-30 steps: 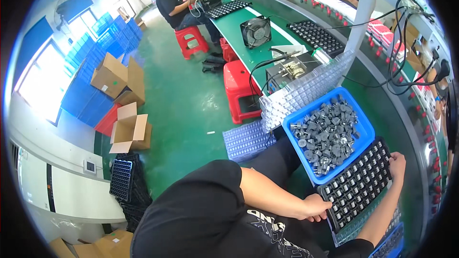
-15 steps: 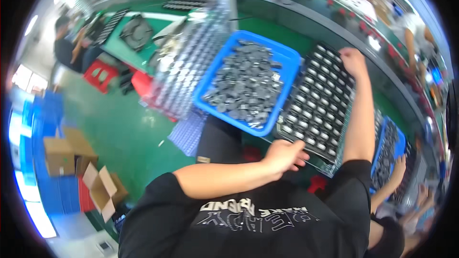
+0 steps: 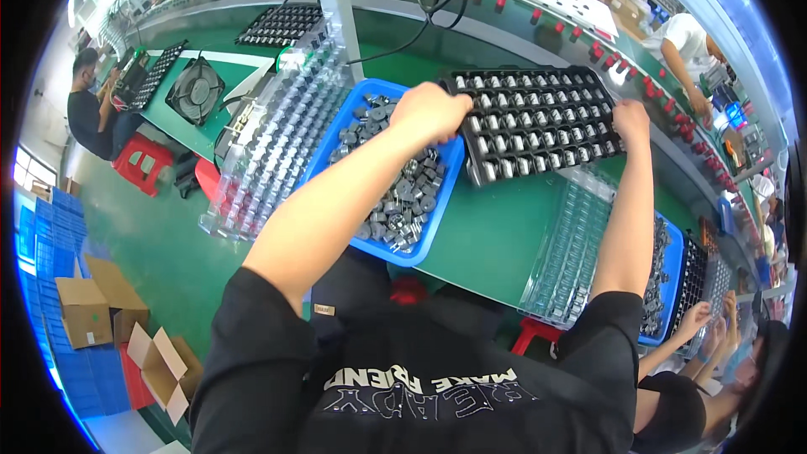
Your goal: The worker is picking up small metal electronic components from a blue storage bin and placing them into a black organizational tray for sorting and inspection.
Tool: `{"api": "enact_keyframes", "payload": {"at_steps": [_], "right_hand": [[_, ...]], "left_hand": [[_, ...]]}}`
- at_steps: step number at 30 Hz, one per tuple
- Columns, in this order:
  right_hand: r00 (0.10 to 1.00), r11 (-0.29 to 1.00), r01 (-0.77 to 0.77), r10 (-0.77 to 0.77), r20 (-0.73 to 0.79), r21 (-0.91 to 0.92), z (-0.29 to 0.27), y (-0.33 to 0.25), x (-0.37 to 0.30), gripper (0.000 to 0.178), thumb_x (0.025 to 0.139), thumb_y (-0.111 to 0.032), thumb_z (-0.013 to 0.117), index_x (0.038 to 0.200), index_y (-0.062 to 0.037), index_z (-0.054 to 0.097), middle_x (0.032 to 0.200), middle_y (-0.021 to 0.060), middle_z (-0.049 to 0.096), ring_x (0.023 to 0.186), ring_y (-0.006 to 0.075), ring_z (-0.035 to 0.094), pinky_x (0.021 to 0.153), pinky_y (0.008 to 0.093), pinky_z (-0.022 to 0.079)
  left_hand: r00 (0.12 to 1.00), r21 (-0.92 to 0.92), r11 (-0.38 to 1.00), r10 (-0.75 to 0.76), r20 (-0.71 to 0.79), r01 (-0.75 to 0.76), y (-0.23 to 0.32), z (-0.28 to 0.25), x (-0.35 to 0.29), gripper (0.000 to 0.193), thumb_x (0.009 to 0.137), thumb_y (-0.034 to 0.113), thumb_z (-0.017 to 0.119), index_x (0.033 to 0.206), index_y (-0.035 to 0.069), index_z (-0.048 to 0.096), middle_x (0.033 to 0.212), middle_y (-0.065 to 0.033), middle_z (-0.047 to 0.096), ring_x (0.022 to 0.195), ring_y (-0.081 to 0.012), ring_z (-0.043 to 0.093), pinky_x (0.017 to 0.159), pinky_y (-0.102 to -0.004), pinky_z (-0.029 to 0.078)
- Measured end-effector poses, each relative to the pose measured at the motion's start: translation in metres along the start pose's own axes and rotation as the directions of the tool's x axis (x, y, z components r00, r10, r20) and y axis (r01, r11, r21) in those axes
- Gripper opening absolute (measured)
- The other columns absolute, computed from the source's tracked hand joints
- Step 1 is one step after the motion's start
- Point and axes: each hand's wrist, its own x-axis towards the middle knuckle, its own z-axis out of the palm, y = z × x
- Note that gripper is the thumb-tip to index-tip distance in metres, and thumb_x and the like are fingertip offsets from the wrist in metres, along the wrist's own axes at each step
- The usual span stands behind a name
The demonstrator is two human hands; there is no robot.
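A black compartment tray (image 3: pixel 538 122), its pockets filled with small silver-white parts, is held up off the green bench between my two hands. My left hand (image 3: pixel 430 111) is closed on its left end, with the forearm reaching across a blue bin (image 3: pixel 418 257). My right hand (image 3: pixel 631 124) grips the right end. Small dark grey round parts (image 3: pixel 412 193) with thin metal pins fill the bin. Beneath my right forearm a clear plastic compartment tray (image 3: pixel 572 244) lies on the bench.
A stack of clear plastic trays (image 3: pixel 286 134) stands left of the bin. Black cables (image 3: pixel 429 8) hang by a metal post (image 3: pixel 334 17). A conveyor (image 3: pixel 504 34) runs behind the bench. At right, another person's hands (image 3: pixel 698 319) work near a second blue bin (image 3: pixel 670 277).
The black tray has been lifted and turned away from me toward the conveyor. My left hand has moved up from its near edge to its left end. Bare bench now shows beneath.
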Motion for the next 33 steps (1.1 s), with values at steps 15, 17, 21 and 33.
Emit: {"api": "enact_keyframes", "payload": {"at_steps": [15,17,21,33], "right_hand": [[0.945,0.926,-0.325,0.308,0.115,0.193,0.164,-0.024,0.002,0.03,0.085,-0.02,0.058,0.097,0.002,0.074,0.111,0.0274,0.07,0.111,0.0443,0.065,0.098,0.0477,0.052],[0.971,0.951,-0.24,0.237,0.037,0.194,0.18,-0.014,0.006,0.029,0.085,-0.021,0.057,0.095,0.0012,0.074,0.109,0.0274,0.07,0.109,0.0443,0.066,0.096,0.0481,0.052],[0.988,0.983,-0.154,0.156,-0.016,0.1,0.199,-0.018,0.007,0.033,0.086,-0.024,0.055,0.101,0.0005,0.073,0.112,0.0265,0.069,0.108,0.0435,0.066,0.095,0.0482,0.053],[0.997,0.959,0.047,-0.026,-0.078,0.279,0.043,-0.078,-0.32,0.048,0.084,-0.021,0.075,0.126,-0.0029,0.063,0.125,0.022,0.061,0.123,0.0402,0.055,0.107,0.0474,0.043]], "left_hand": [[0.925,0.471,0.881,0.143,-0.352,0.042,-0.016,0.026,0.263,0.045,0.089,0.043,0.058,0.116,0.011,0.074,0.123,-0.0135,0.07,0.115,-0.0317,0.067,0.096,-0.0418,0.053],[0.943,0.512,0.859,0.159,-0.292,0.014,-0.013,0.033,0.27,0.045,0.09,0.043,0.058,0.116,0.01,0.074,0.125,-0.0145,0.07,0.116,-0.0328,0.066,0.096,-0.0426,0.053],[0.94,0.614,0.789,0.23,-0.253,-0.028,-0.046,0.031,0.314,0.054,0.096,0.05,0.051,0.111,0.003,0.073,0.123,-0.0209,0.068,0.118,-0.0386,0.064,0.097,-0.0476,0.052],[0.722,0.542,0.602,0.691,0.014,-0.587,-0.014,0.076,0.158,0.054,0.087,0.042,0.068,0.124,0.004,0.067,0.127,-0.0235,0.064,0.118,-0.0391,0.061,0.102,-0.0458,0.049]]}}
